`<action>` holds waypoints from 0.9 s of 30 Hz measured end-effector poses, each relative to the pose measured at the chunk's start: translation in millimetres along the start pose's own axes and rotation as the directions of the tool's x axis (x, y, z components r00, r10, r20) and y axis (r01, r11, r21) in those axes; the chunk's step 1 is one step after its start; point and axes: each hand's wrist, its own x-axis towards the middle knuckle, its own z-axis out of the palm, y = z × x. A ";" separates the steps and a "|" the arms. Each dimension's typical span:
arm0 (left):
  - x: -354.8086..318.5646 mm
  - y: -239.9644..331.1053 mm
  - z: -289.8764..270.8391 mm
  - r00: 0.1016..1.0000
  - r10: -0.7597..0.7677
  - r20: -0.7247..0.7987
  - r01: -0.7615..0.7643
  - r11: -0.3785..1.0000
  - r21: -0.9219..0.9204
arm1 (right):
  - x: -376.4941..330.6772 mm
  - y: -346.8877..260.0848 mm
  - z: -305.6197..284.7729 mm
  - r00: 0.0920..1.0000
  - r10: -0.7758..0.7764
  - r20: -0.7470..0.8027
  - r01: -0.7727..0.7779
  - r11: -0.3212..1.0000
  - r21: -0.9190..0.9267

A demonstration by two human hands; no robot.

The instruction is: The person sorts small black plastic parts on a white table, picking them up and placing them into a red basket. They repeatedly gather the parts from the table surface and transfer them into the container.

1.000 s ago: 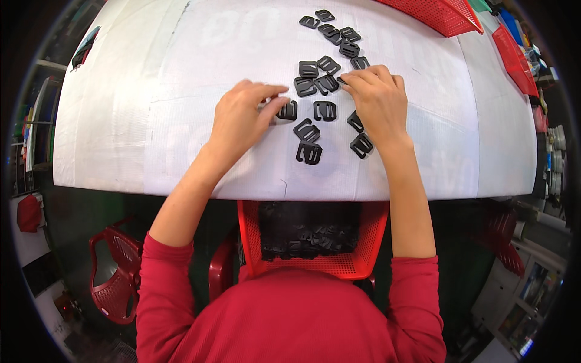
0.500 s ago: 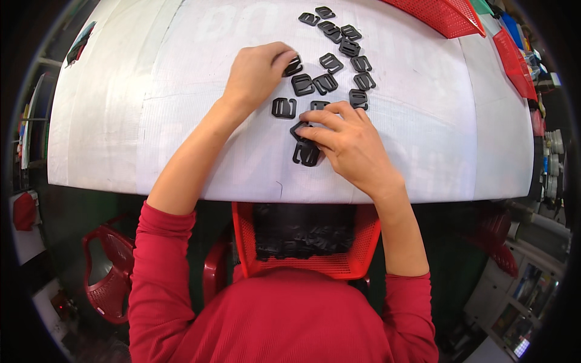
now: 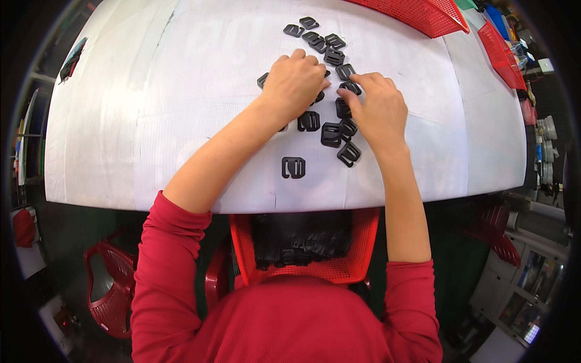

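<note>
White table (image 3: 151,121) strewn with black buckles (image 3: 331,134), red baskets (image 3: 423,15) behind, both hands' grip unclear

We see one lit screen (image 3: 525,323) — bluish-green, rectangular — at the lower right edge beside pale cabinets (image 3: 511,284); no packages or labels.
</note>
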 end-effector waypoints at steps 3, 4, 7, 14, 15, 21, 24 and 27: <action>6.1 1.7 -0.8 0.999 0.024 -0.035 -0.025 0.999 -0.040 | 2.7 6.1 8.2 0.997 -0.023 0.078 0.034 0.988 -0.151; 5.5 -1.3 -6.7 0.995 -0.097 0.013 0.098 0.967 -0.235 | 2.6 7.6 10.9 0.996 -0.048 0.073 0.059 0.986 -0.158; 5.7 -18.3 -28.8 0.897 -0.353 0.266 0.442 0.708 -0.551 | 14.6 16.7 -9.3 0.925 0.292 0.244 -0.320 0.944 0.084; 22.6 -17.1 15.9 0.949 0.081 -0.304 -0.152 0.964 -0.218 | 21.7 23.1 13.9 0.990 0.053 0.132 -0.063 0.996 0.070; 27.9 -9.7 16.2 0.960 0.099 -0.260 -0.154 0.967 -0.200 | 21.9 21.1 18.2 0.991 0.037 0.130 -0.042 0.999 0.031; 29.6 -18.7 15.0 0.983 -0.106 -0.148 0.028 0.893 -0.450 | 29.0 26.8 2.8 0.893 0.276 0.356 -0.349 0.923 0.160; 19.9 -15.9 11.0 0.983 -0.121 -0.138 0.046 0.889 -0.456 | 35.1 38.8 -9.7 0.832 0.355 0.426 -0.455 0.877 0.156; 25.0 -13.2 19.1 0.945 -0.001 -0.328 -0.106 0.945 -0.310 | 42.9 46.4 0.8 0.959 0.149 0.242 -0.183 0.975 0.125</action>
